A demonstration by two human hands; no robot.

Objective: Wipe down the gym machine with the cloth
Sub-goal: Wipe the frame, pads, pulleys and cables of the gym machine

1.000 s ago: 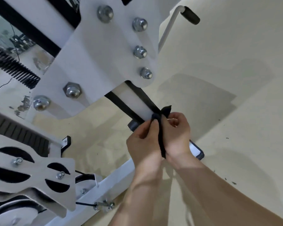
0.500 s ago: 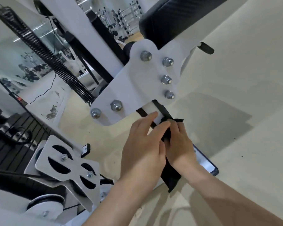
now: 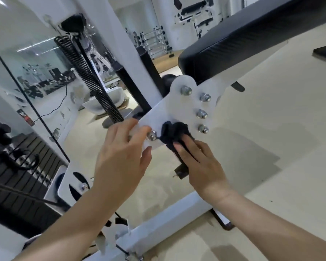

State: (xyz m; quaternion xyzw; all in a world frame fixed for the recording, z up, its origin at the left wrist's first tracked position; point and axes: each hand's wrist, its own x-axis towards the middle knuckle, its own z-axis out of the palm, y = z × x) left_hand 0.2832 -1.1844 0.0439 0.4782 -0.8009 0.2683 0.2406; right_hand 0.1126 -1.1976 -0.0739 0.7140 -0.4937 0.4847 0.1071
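Right hand [image 3: 201,164], fingers flat, presses the bunched black cloth [image 3: 174,133] on the machine's white plate [image 3: 164,112], between hex bolt [image 3: 152,136] and lowest cap nut [image 3: 203,129]. Left hand [image 3: 120,157] is spread, fingertips touching the plate's lower edge. Judgement: hold pressure even, work the cloth round each bolt head, then up toward the pad [image 3: 243,40]. No containers in view.

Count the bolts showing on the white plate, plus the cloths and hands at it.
Bolts: 5
Cloth: 1
Hands, left hand and right hand: 2
Total: 8
The left hand may hide another bolt.
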